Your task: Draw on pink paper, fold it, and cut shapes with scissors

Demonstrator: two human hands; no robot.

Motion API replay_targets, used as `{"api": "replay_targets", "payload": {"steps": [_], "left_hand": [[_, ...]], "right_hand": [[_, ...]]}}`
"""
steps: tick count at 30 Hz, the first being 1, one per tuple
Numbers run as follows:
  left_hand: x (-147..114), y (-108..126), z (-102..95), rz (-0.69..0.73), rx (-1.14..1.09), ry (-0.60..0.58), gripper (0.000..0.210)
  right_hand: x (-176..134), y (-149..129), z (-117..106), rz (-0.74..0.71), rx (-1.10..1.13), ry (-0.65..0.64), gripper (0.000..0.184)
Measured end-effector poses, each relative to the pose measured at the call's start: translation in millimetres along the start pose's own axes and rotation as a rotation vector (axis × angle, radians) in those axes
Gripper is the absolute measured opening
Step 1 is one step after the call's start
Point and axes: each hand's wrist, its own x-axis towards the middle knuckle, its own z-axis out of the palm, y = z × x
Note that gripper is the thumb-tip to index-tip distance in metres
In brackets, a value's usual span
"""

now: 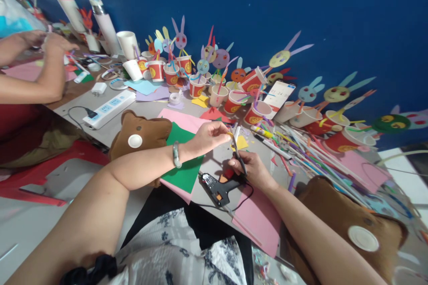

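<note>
My right hand [251,168] grips a pair of scissors [239,153], blades pointing up and away from me. Just left of the blades, my left hand [212,137] pinches a small yellowish piece, probably paper, mostly hidden by the fingertips. The blades meet or nearly meet that piece; exact contact is too small to tell. Below both hands a black glue gun [217,190] lies on the table with its cord trailing. Green paper [182,171] lies under my left wrist, on top of pink paper [167,118]. A yellow scrap [245,142] lies beyond the scissors.
Paper cups with rabbit-faced straw figures [197,84] line the wall. A phone [279,95] leans among them. Straws and pipe cleaners [310,156] spread at right. Brown cushions [147,131] flank me. A power strip [110,109] lies left, near another person's hands [55,40].
</note>
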Motion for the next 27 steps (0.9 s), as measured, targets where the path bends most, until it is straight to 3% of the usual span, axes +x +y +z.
{"api": "replay_targets", "payload": {"steps": [27], "left_hand": [[0.4,-2.2,-0.4,0.004,-0.007,-0.008,0.015]], "right_hand": [[0.4,0.5,0.5,0.023,0.032,-0.007,0.059]]}}
